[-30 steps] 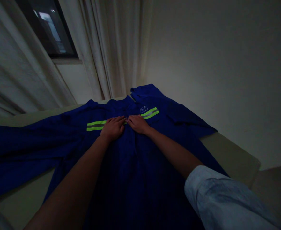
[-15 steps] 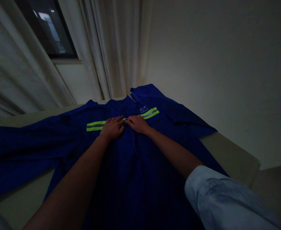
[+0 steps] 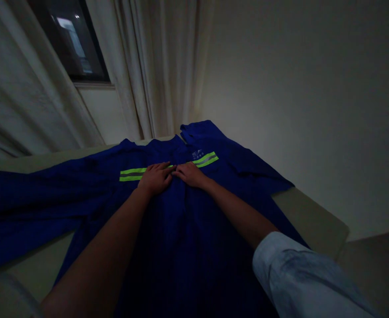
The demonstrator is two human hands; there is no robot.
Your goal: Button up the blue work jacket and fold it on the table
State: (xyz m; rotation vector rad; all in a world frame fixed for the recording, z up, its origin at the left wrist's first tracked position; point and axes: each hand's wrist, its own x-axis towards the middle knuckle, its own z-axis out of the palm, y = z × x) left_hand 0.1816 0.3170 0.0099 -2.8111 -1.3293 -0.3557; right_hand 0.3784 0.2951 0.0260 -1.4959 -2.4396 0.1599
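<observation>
Two bare hands, the left hand [image 3: 156, 179] and the right hand [image 3: 190, 174], lie flat on a blue work jacket [image 3: 168, 247] spread across a beige table [image 3: 308, 216], their slightly spread fingers [image 3: 161, 167] pinching nothing, with fingertips nearly meeting at the chest beside a lime reflective stripe [image 3: 131, 173].

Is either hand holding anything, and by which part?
Nothing appears gripped: the left hand and right hand lie flat on the chest of the blue work jacket.

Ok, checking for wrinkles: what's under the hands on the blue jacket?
The left hand and right hand press the blue jacket at its reflective stripe; the cloth under the palms is hidden.
</observation>
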